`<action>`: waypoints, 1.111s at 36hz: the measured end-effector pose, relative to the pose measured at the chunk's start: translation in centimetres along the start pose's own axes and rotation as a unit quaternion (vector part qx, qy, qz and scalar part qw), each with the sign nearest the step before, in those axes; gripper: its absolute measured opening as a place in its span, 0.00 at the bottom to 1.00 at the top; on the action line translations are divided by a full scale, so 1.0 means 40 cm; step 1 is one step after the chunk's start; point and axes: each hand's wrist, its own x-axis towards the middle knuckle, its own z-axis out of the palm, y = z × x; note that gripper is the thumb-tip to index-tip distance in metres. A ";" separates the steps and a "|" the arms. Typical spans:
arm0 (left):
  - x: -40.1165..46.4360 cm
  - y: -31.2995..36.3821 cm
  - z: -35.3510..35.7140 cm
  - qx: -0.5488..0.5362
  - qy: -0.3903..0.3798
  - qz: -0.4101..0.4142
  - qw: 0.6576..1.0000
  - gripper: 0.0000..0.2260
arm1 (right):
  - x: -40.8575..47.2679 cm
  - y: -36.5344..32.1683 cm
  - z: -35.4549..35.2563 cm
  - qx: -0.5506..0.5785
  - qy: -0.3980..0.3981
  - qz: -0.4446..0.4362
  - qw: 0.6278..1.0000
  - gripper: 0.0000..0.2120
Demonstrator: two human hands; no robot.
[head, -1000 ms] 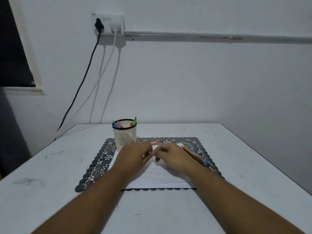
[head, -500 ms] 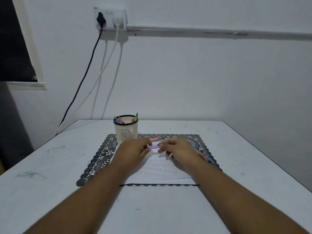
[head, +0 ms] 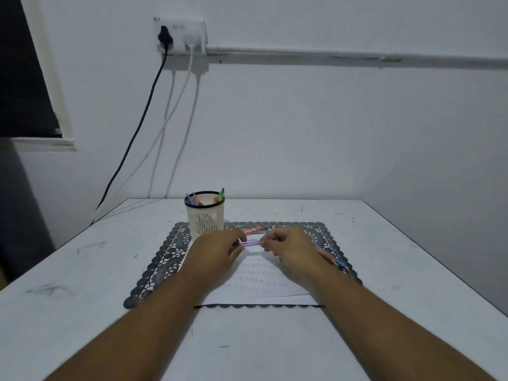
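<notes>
The left hand (head: 217, 250) and right hand (head: 288, 247) pinch opposite ends of a translucent purple pen (head: 250, 243) — fingers curled. Below, white paper (head: 258, 281) tops a dark lace-cut placemat (head: 165, 259).

Dim bluish light; faint shadow under right hand (head: 291, 248); pic soft, edges warped.

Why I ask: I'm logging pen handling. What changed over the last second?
The left hand and right hand, fingertips nearly meeting before, drew slightly apart, baring more of the purple pen that both pinch. The pen holder, red marker, paper and mat stayed put.
</notes>
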 end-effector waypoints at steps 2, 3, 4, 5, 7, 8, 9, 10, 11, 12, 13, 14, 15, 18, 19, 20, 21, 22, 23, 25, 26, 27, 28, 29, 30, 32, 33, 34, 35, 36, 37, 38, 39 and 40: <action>0.000 0.001 0.002 0.000 0.000 0.005 1.000 0.05 | 0.001 0.003 -0.001 -0.010 0.005 -0.008 1.000 0.04; 0.000 0.001 0.002 -0.001 -0.001 0.005 1.000 0.05 | 0.001 0.003 -0.002 -0.013 0.004 -0.008 1.000 0.04; 0.000 0.001 0.002 0.000 -0.001 0.004 1.000 0.05 | 0.002 0.004 -0.002 -0.019 0.003 -0.007 1.000 0.04; 0.002 0.001 0.001 -0.001 -0.003 0.003 1.000 0.05 | 0.002 0.002 -0.001 -0.020 0.001 -0.006 1.000 0.05; 0.004 0.002 0.001 -0.003 -0.005 0.003 1.000 0.06 | 0.002 0.004 -0.001 -0.011 0.002 -0.005 1.000 0.05; 0.003 0.002 0.001 -0.003 -0.005 0.003 1.000 0.06 | 0.002 0.004 -0.001 -0.008 0.004 -0.005 1.000 0.04; 0.004 0.003 0.000 -0.002 -0.005 0.002 1.000 0.06 | -0.001 0.001 -0.002 -0.009 0.003 -0.005 1.000 0.04; 0.003 0.004 0.001 -0.003 -0.003 0.001 1.000 0.06 | -0.001 0.001 -0.004 -0.009 0.001 -0.005 1.000 0.04; 0.002 0.003 0.001 -0.005 -0.002 0.000 1.000 0.06 | -0.003 0.000 -0.006 -0.006 -0.003 -0.005 1.000 0.05; 0.001 0.001 0.000 -0.007 -0.001 0.001 1.000 0.05 | -0.001 0.001 -0.009 -0.001 -0.007 -0.003 1.000 0.05; 0.001 0.000 0.000 -0.011 -0.001 0.002 1.000 0.05 | -0.001 0.001 -0.011 0.005 -0.012 0.001 1.000 0.05; 0.001 -0.001 -0.001 -0.016 -0.002 0.005 1.000 0.05 | 0.001 0.003 -0.012 0.013 -0.018 0.004 1.000 0.05; 0.002 0.000 -0.003 -0.021 -0.002 0.009 1.000 0.06 | 0.002 0.002 -0.013 0.021 -0.025 0.008 0.999 0.05; 0.001 0.005 -0.008 -0.030 0.003 0.021 0.999 0.06 | 0.005 0.006 -0.014 0.024 -0.022 0.013 0.999 0.06; 0.002 0.006 -0.009 -0.031 0.004 0.025 0.999 0.06 | 0.008 0.005 -0.015 0.009 -0.009 0.012 1.000 0.07; 0.002 0.006 -0.011 -0.030 0.002 0.032 0.999 0.06 | 0.012 0.005 -0.016 -0.012 0.006 0.009 1.000 0.09; 0.002 0.006 -0.011 -0.028 -0.002 0.040 0.999 0.06 | 0.016 0.005 -0.016 -0.025 0.018 0.006 1.000 0.10; 0.003 0.005 -0.011 -0.026 -0.008 0.050 0.998 0.06 | 0.018 0.004 -0.018 -0.028 0.023 0.006 0.999 0.11; 0.003 0.004 -0.010 -0.024 -0.014 0.057 0.998 0.06 | 0.018 0.004 -0.019 -0.026 0.024 0.005 0.999 0.12; 0.004 0.001 -0.007 -0.033 -0.039 0.062 0.997 0.06 | 0.015 0.009 -0.021 -0.029 0.016 -0.001 0.999 0.12; 0.004 0.000 -0.006 -0.041 -0.055 0.063 0.996 0.07 | 0.014 0.015 -0.021 -0.035 0.009 -0.005 0.999 0.11; 0.004 -0.003 -0.003 -0.044 -0.076 0.062 0.994 0.07 | 0.015 0.021 -0.021 -0.041 0.001 -0.006 0.999 0.11; 0.005 -0.005 -0.001 -0.040 -0.095 0.063 0.993 0.08 | 0.015 0.027 -0.021 -0.047 -0.006 -0.005 0.999 0.11; 0.006 -0.008 0.001 -0.035 -0.109 0.065 0.991 0.08 | 0.018 0.033 -0.020 -0.045 -0.012 -0.002 0.999 0.11; 0.007 -0.012 0.005 -0.036 -0.119 0.069 0.990 0.09 | 0.022 0.037 -0.019 -0.036 -0.016 0.004 0.999 0.13; 0.008 -0.018 0.008 -0.047 -0.128 0.072 0.988 0.10 | 0.027 0.047 -0.014 -0.034 -0.018 0.003 0.999 0.14; 0.008 -0.019 0.007 -0.053 -0.129 0.072 0.988 0.10 | 0.027 0.048 -0.012 -0.053 -0.017 -0.004 0.998 0.13; 0.007 -0.019 0.004 -0.059 -0.131 0.071 0.987 0.11 | 0.024 0.049 -0.008 -0.086 -0.017 -0.013 0.996 0.10; 0.008 -0.018 0.002 -0.063 -0.132 0.068 0.987 0.11 | 0.021 0.050 -0.007 -0.126 -0.015 -0.024 0.992 0.08; 0.008 -0.018 -0.001 -0.066 -0.133 0.066 0.987 0.11 | 0.019 0.048 -0.005 -0.168 -0.013 -0.031 0.985 0.07; 0.008 -0.018 -0.002 -0.066 -0.135 0.062 0.987 0.12 | 0.015 0.044 -0.002 -0.205 -0.012 -0.041 0.978 0.06; 0.008 -0.019 -0.004 -0.065 -0.137 0.059 0.987 0.11 | 0.013 0.039 0.002 -0.235 -0.011 -0.051 0.971 0.06; 0.008 -0.020 -0.005 -0.065 -0.139 0.057 0.987 0.11 | 0.014 0.037 0.006 -0.256 -0.010 -0.060 0.965 0.06; 0.007 -0.021 -0.005 -0.067 -0.141 0.056 0.986 0.11 | 0.014 0.034 0.009 -0.272 -0.013 -0.068 0.960 0.07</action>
